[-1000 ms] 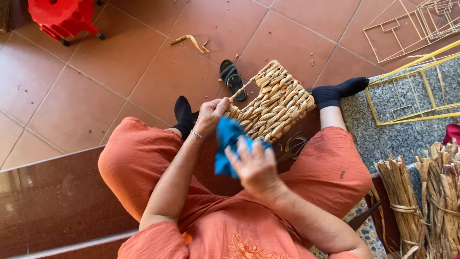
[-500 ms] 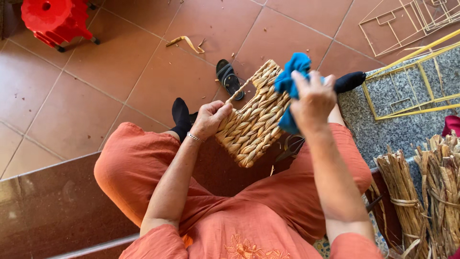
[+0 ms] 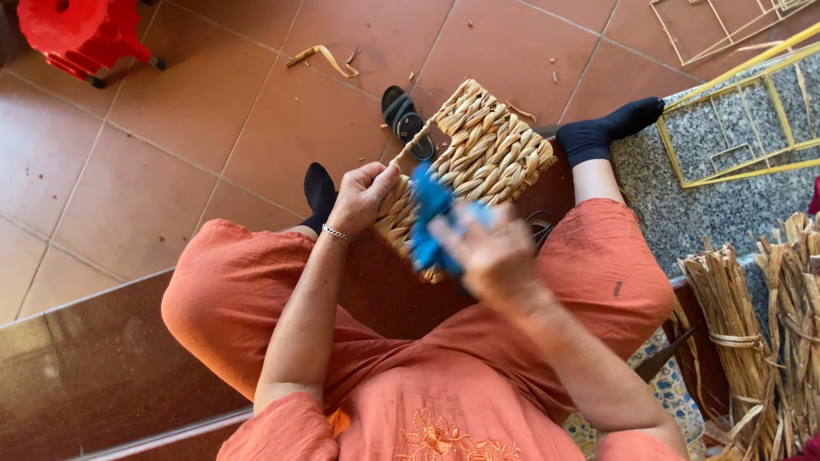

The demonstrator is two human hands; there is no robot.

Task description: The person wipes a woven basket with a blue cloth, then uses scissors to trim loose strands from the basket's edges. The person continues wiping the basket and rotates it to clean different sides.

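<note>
Two hands work over one woven basket propped between the knees; the left hand is closed tight on its near corner, while the right hand, motion-blurred, is curled around a blue cloth against the weave; as I judge it, a loose hold at that corner could let the basket twist off the lap, and the cloth might snag on the plaits. Beyond lie a black sandal, tiled floor, yellow wire frames, bundled dried reeds.
</note>
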